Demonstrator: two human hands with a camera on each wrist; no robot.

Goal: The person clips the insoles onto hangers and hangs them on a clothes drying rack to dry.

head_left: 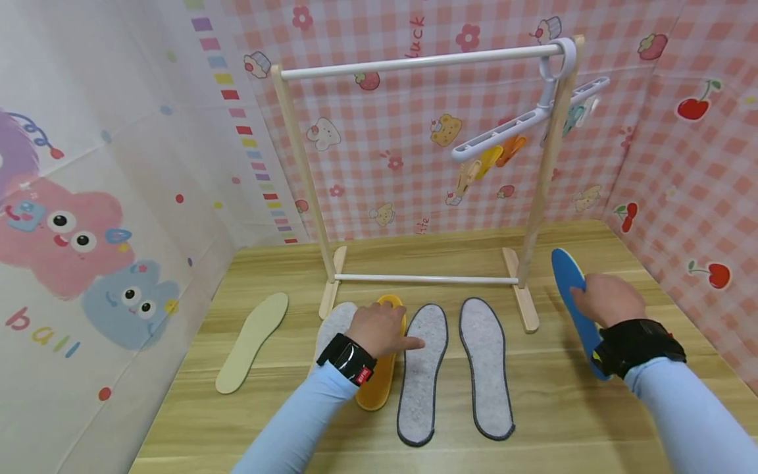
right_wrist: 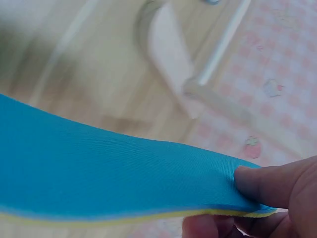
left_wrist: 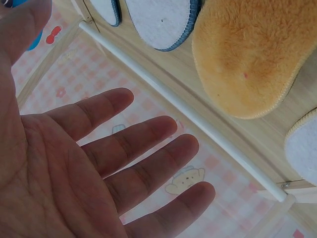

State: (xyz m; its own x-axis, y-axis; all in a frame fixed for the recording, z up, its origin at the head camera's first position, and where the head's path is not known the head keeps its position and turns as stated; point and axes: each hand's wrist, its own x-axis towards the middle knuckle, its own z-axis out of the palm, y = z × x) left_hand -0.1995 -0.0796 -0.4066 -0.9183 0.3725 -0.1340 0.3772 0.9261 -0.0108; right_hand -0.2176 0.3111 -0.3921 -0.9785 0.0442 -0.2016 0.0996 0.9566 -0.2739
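My right hand (head_left: pixel 610 299) pinches a blue insole (head_left: pixel 567 283) by its edge, lifted off the table at the right. In the right wrist view the thumb (right_wrist: pixel 265 183) lies on its blue face and fingers are beneath, along a yellow edge. My left hand (head_left: pixel 379 329) hovers over an orange fuzzy insole (head_left: pixel 374 392), its fingers spread and nothing in them. That hand partly hides the orange insole and a grey insole (head_left: pixel 334 322) beside it. Two more grey insoles with dark trim, one in the middle (head_left: pixel 422 395) and one farther right (head_left: pixel 487 375), lie flat.
A pale yellow insole (head_left: pixel 251 342) lies at the left. Behind stands a wooden rack with a white top rail (head_left: pixel 414 62) and a white lower bar (head_left: pixel 426 280). A hanger (head_left: pixel 503 135) with coloured clips (head_left: pixel 488 161) hangs at the rail's right end.
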